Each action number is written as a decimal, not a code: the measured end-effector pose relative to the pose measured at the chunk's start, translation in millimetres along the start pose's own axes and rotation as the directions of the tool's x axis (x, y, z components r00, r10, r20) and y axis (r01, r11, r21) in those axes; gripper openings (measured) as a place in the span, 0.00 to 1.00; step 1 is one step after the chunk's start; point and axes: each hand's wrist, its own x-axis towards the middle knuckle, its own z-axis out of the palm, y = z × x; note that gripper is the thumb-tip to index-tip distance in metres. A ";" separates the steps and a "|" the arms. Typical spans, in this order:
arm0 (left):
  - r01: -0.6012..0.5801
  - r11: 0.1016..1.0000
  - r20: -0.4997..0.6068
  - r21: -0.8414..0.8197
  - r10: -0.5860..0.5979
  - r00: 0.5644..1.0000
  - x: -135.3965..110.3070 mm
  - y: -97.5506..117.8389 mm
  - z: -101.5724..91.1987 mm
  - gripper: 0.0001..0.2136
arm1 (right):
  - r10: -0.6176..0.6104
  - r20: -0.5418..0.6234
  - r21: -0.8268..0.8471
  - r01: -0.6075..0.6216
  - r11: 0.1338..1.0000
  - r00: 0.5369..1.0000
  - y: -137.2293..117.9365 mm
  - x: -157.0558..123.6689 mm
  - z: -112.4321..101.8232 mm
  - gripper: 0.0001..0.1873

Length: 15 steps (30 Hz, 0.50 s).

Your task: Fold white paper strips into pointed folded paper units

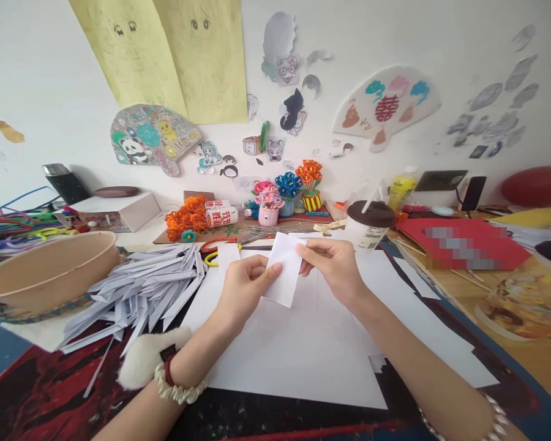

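Between my two hands is a small rectangle of white paper [284, 278], held up over larger white sheets [298, 355] on the table. My left hand [250, 282] pinches its left side, the thumb lying on the front. At the upper right edge my right hand [328, 260] grips the same paper with thumb and fingers. Whether the paper has more than one layer I cannot tell. Just behind the left hand lie scissors [211, 258] with yellow and red handles, partly covered by a white strip [229, 252].
A heap of folded paper strips [142, 291] lies left, beside a tan basin [50, 269]. Behind stand a lidded drink cup [367, 229] and flower pots [269, 211]. A red packet [459, 242] and a patterned tub [523, 300] are at right.
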 end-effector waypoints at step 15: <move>-0.160 0.891 0.203 0.425 0.078 0.976 4.1 -0.5 -12.7 0.15 | 0.200 0.182 -0.085 -0.187 0.979 0.963 3.1 0.9 -1.6 0.15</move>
